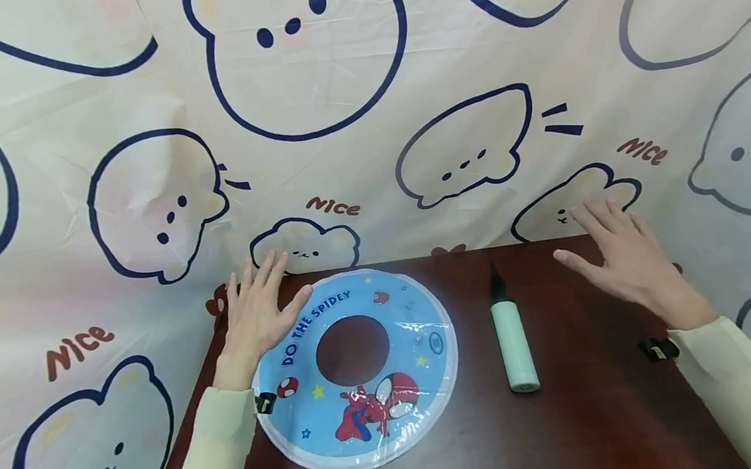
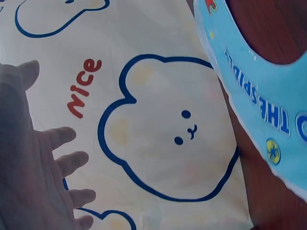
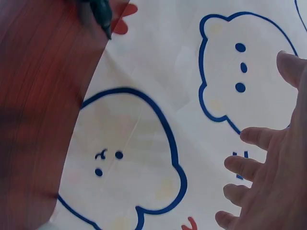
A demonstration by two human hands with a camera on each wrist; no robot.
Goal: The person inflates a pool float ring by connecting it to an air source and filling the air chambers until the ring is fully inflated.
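Observation:
A flat blue swim ring (image 1: pixel 360 444) with a white rim, cartoon print and the words "DO THE SPIDEY" lies on the dark wooden table. My left hand (image 1: pixel 258 319) is held over its upper left edge with fingers spread, overlapping the ring in the head view. To the right of the ring lies a pale green hand pump (image 1: pixel 515 345) with a black nozzle pointing to the back. My right hand (image 1: pixel 625 257) hovers right of the pump, fingers spread and holding nothing. In the right wrist view the dark nozzle tip (image 3: pixel 101 19) shows at the top.
A cream cloth (image 1: pixel 356 169) printed with bear outlines and "Nice" hangs behind and along both sides of the table. The brown table top (image 1: pixel 598 409) ends at the cloth. Small black straps (image 1: pixel 659 349) sit at the wrists.

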